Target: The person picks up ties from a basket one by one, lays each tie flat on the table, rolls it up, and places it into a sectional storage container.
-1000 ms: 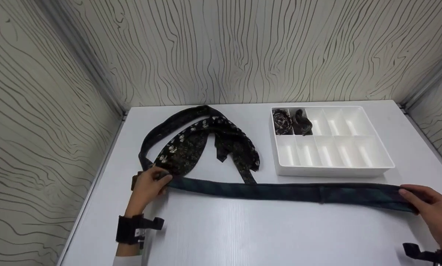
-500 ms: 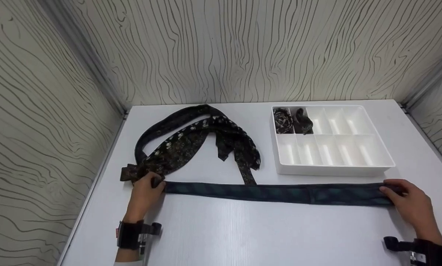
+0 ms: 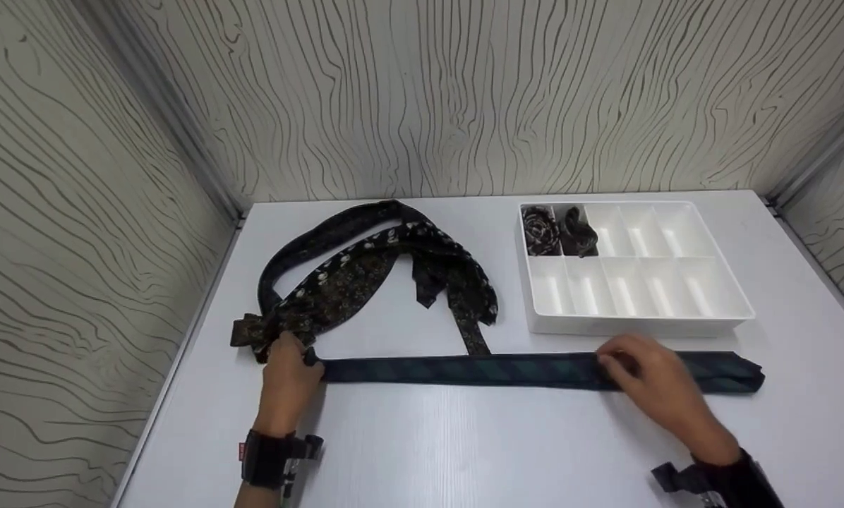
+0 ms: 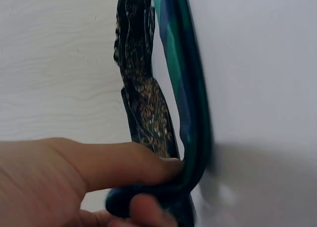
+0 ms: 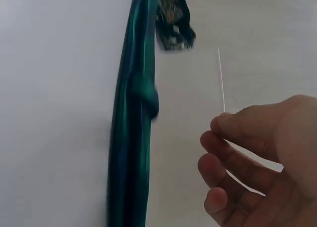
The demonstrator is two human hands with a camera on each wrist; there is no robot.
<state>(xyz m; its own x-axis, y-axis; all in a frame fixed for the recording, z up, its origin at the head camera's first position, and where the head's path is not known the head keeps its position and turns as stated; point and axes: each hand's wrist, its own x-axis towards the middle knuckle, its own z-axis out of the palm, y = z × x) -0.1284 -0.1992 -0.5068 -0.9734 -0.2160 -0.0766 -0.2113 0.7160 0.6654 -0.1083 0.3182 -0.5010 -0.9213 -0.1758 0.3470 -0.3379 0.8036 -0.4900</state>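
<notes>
A green and navy striped necktie lies stretched across the table, folded along its length. My left hand pinches its left end, and in the left wrist view the tie bends around between thumb and fingers. Above the tie's right part hovers my right hand. In the right wrist view that hand holds nothing, its fingers loosely bent and apart from the tie. Dark floral neckties lie in a loose heap behind the left hand, which is close against them.
A white divided box stands at the back right. Two of its back-left compartments hold a rolled dark tie and another coiled dark tie. Wood-patterned panels enclose the white table at the back and sides.
My right hand has let go of the tie's right end and moved left above it. The tie now lies flatter on the table. My left hand, still pinching, has shifted slightly toward the front.
</notes>
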